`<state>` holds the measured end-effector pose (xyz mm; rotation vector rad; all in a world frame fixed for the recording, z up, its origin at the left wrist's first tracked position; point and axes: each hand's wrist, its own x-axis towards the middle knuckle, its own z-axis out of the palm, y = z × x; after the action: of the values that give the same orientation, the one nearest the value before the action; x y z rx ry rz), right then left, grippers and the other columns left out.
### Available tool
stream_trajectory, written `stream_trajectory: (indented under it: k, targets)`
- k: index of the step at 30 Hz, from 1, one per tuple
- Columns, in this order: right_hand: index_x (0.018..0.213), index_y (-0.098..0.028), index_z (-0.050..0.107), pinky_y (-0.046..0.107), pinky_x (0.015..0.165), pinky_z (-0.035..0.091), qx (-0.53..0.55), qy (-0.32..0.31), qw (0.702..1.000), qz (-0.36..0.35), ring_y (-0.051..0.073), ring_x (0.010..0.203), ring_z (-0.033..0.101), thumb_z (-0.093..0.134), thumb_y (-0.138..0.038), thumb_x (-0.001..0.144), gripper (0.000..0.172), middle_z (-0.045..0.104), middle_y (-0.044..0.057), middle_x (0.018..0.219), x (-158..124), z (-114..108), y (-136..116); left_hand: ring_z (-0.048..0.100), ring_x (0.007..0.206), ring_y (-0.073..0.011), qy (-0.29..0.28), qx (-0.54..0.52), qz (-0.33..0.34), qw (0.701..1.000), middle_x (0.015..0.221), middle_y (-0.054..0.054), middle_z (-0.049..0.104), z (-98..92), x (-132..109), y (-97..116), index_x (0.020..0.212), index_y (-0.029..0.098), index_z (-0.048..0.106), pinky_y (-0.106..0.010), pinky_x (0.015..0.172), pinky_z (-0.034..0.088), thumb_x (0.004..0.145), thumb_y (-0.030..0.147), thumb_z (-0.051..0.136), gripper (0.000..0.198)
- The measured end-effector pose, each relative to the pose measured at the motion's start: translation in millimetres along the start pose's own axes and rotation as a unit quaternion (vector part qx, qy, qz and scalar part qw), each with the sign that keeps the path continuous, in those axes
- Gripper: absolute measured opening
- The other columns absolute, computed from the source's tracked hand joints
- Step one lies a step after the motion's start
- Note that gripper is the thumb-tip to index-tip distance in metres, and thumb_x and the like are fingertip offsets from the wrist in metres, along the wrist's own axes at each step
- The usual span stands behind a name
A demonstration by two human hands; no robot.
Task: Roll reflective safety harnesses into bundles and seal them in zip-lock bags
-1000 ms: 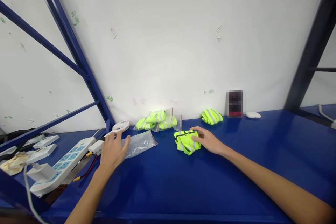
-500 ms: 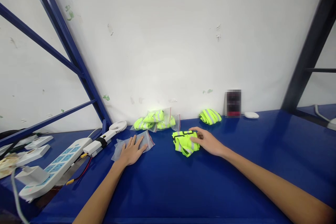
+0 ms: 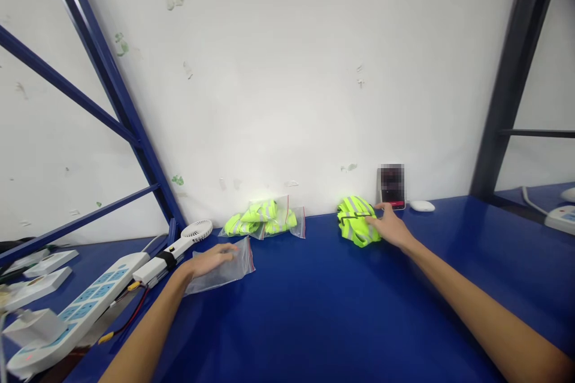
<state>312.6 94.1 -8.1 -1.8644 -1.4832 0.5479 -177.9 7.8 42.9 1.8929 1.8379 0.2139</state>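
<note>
One folded neon bundle point(image 3: 360, 230) pinched in the right hand point(image 3: 390, 226), in front of a striped roll point(image 3: 356, 203) near the wall point(image 3: 287, 84); clear bag point(image 3: 245, 260) beneath the loosely curved left hand point(image 3: 213, 258), grip impossible to tell. Could unroll, judging by loose folds, under a slack pinch.

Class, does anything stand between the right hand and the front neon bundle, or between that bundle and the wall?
Nothing visible separates the right hand from the front bundle; they meet at its right side. Toward the wall, another bundle lies behind it.
</note>
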Motion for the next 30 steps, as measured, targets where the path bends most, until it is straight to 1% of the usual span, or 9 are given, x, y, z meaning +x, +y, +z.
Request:
stream_trajectory:
  k: [4,7,10,14,18,21,24,27,30]
  targets:
    - [0.124,-0.018,0.045,0.034,0.074,0.044,0.002,0.012,1.0,0.003,0.027,0.084,0.064,0.055,-0.044,0.077,0.055,0.067,0.01,0.092,6.6,6.0,5.6,0.049,0.125,-0.0323,0.224,0.026,0.049,0.973,0.131,-0.012,0.057,9.1,22.4,17.4,0.122,0.018,0.058,-0.046,0.107,0.036,0.082,0.051,0.045,0.053]
    - [0.121,-0.018,0.047,0.035,0.077,0.045,0.009,0.026,1.0,-0.012,0.026,0.087,0.064,0.054,-0.043,0.078,0.049,0.067,0.01,0.095,7.5,12.4,5.3,0.046,0.128,-0.0299,0.321,0.046,0.115,0.939,0.137,-0.012,0.051,23.7,42.1,39.4,0.133,0.018,0.046,-0.046,0.107,0.036,0.084,0.046,0.045,0.057]
    - [0.117,-0.017,0.05,0.035,0.082,0.045,0.021,0.057,0.997,-0.04,0.025,0.092,0.063,0.053,-0.037,0.078,0.044,0.065,0.012,0.102,7.5,17.1,4.7,0.032,0.139,-0.0313,0.349,0.09,0.153,0.92,0.149,-0.012,0.037,38.9,61.1,64.2,0.14,0.023,0.039,-0.052,0.11,0.03,0.085,0.04,0.047,0.058]
    - [0.11,-0.016,0.054,0.039,0.089,0.043,0.017,0.168,0.975,-0.142,0.027,0.099,0.058,0.053,-0.028,0.076,0.036,0.062,0.013,0.107,1.1,14.9,-1.6,0.013,0.144,-0.037,0.332,0.168,0.159,0.914,0.156,-0.008,0.025,55.7,86.1,83.9,0.144,0.031,0.035,-0.065,0.11,0.016,0.082,0.04,0.055,0.065]
    - [0.099,-0.018,0.059,0.041,0.09,0.042,0.024,0.24,0.911,-0.335,0.026,0.098,0.056,0.049,-0.019,0.079,0.022,0.064,0.009,0.1,-27.0,7.8,-25.0,0.025,0.14,-0.0372,0.356,0.18,0.155,0.904,0.148,-0.01,0.04,60.6,104.1,83.3,0.136,0.028,0.049,-0.063,0.108,0.023,0.085,0.032,0.051,0.051]
    - [0.091,-0.019,0.06,0.035,0.081,0.046,0.096,0.16,0.877,-0.442,0.021,0.084,0.06,0.048,-0.016,0.083,0.015,0.066,0.006,0.086,-64.9,12.7,-48.2,0.043,0.128,-0.0319,0.407,0.122,0.181,0.887,0.134,-0.008,0.055,56.0,105.7,80.1,0.124,0.026,0.061,-0.055,0.106,0.034,0.087,0.026,0.047,0.04]
    - [0.086,-0.019,0.061,0.031,0.071,0.047,0.15,0.024,0.877,-0.457,0.017,0.072,0.059,0.049,-0.017,0.085,0.012,0.063,0.003,0.077,-103.6,30.6,-65.8,0.049,0.12,-0.0268,0.477,0.034,0.238,0.845,0.125,-0.007,0.06,54.0,93.5,82.7,0.119,0.025,0.064,-0.048,0.103,0.04,0.088,0.022,0.044,0.037]
    - [0.098,-0.02,0.062,0.027,0.06,0.048,0.251,-0.164,0.887,-0.35,0.014,0.065,0.059,0.048,-0.029,0.09,0.019,0.059,0.001,0.075,-127.0,52.7,-76.0,0.047,0.122,-0.0259,0.511,0.029,0.294,0.807,0.127,-0.006,0.059,65.5,70.3,92.8,0.121,0.027,0.062,-0.049,0.104,0.039,0.089,0.019,0.043,0.037]
    - [0.111,-0.019,0.057,0.027,0.049,0.051,0.392,-0.286,0.859,-0.161,0.016,0.064,0.064,0.044,-0.044,0.09,0.035,0.061,0.004,0.087,-131.1,68.0,-79.6,0.049,0.12,-0.028,0.506,0.108,0.343,0.784,0.12,-0.006,0.062,90.1,43.8,107.5,0.114,0.03,0.065,-0.057,0.107,0.029,0.087,0.022,0.054,0.03]
